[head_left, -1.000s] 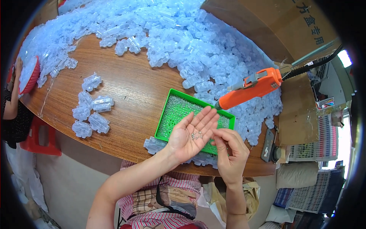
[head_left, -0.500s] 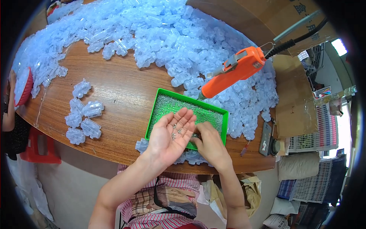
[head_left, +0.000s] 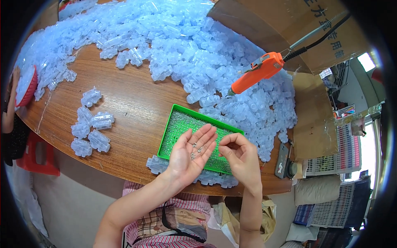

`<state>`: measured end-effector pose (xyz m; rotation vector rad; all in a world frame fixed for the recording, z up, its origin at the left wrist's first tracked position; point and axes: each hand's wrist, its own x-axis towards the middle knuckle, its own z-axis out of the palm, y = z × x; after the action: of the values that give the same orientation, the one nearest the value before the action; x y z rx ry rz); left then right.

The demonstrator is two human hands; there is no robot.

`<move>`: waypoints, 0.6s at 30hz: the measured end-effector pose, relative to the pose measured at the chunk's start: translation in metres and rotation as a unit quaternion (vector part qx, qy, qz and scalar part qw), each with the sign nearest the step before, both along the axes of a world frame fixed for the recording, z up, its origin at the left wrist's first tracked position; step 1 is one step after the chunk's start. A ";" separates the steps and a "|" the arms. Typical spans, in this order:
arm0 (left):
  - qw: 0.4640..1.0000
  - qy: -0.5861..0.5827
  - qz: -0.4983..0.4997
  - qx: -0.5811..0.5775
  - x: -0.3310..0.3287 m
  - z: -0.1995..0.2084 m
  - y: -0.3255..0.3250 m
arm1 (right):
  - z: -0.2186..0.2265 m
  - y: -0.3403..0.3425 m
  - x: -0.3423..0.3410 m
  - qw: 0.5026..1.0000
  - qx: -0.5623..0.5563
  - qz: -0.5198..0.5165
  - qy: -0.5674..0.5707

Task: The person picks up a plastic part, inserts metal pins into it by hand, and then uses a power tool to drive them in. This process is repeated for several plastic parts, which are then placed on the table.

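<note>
My left hand [head_left: 188, 159] is palm up over a green tray [head_left: 166, 131], fingers stretched out, with several small silver screws [head_left: 193, 155] lying on its palm and fingers. Beside its fingertips, my right hand [head_left: 244, 163] hovers above the tray's right part, thumb and forefinger pinched together. Whatever is in that pinch is too small to make out. Many more small screws are spread across the tray bottom. Clear plastic parts [head_left: 217, 179] are lined up along the tray's near side, partly hidden by my hands and forearms.
An orange electric screwdriver [head_left: 258, 74] hangs over a large heap of clear plastic pieces [head_left: 173, 37]. Several assembled clear parts [head_left: 99, 140] lie on the wooden table [head_left: 132, 99] at left. Cardboard [head_left: 316, 115] borders the right. Another person's arm [head_left: 10, 105] is beside a red basket [head_left: 28, 89].
My right hand has lifted out of the tray, and its fingertips now form a pinch. My left hand still has the screws on it. The screwdriver appears slightly higher and farther right.
</note>
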<state>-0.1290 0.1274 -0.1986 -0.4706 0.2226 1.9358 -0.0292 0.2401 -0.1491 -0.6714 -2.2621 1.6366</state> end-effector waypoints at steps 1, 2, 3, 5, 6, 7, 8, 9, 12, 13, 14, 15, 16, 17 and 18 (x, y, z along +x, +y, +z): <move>0.999 -0.011 -0.012 0.036 0.001 -0.005 0.000 | 0.004 -0.006 -0.002 1.000 0.020 0.022 0.009; 0.997 -0.012 -0.011 0.078 0.003 -0.016 0.003 | 0.003 -0.011 -0.005 0.997 0.045 0.053 0.024; 0.993 -0.015 -0.011 0.120 0.005 -0.016 0.006 | 0.007 -0.014 -0.005 0.997 0.044 0.052 0.021; 0.993 -0.016 -0.007 0.116 0.009 -0.014 0.010 | 0.018 -0.022 -0.004 0.968 0.240 0.069 0.022; 0.993 -0.008 -0.007 0.119 0.009 -0.012 0.010 | 0.020 -0.025 -0.002 0.971 0.235 0.047 0.022; 0.992 -0.001 -0.008 0.122 0.009 -0.012 0.010 | 0.020 -0.026 0.001 0.971 0.232 0.046 0.020; 0.990 -0.012 -0.006 0.143 0.009 -0.014 0.010 | 0.020 -0.026 0.005 0.970 0.239 0.029 0.025; 0.990 -0.014 -0.008 0.142 0.009 -0.015 0.009 | 0.019 -0.027 0.008 0.969 0.246 0.009 0.032; 0.986 -0.007 -0.018 0.168 0.010 -0.013 0.006 | 0.014 -0.030 0.012 0.949 0.311 -0.022 0.050; 0.982 -0.009 -0.017 0.186 0.011 -0.013 0.008 | 0.013 -0.030 0.013 0.935 0.351 -0.035 0.048; 0.979 -0.010 -0.016 0.204 0.013 -0.013 0.010 | 0.011 -0.031 0.014 0.935 0.351 -0.037 0.045; 0.978 -0.010 -0.017 0.206 0.016 -0.013 0.010 | 0.009 -0.034 0.016 0.936 0.349 -0.040 0.035; 0.976 -0.008 -0.017 0.219 0.018 -0.012 0.010 | 0.007 -0.037 0.017 0.937 0.347 -0.043 0.026; 0.973 -0.007 -0.018 0.231 0.021 -0.011 0.010 | 0.006 -0.039 0.016 0.932 0.357 -0.054 0.022; 0.974 0.011 -0.020 0.225 0.023 -0.008 0.009 | 0.005 -0.040 0.016 0.932 0.357 -0.056 0.022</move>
<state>-0.1061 0.1364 -0.2065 -0.1418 -0.1905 1.8797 -0.0134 0.1999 -0.1437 -0.5405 -2.4787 0.6652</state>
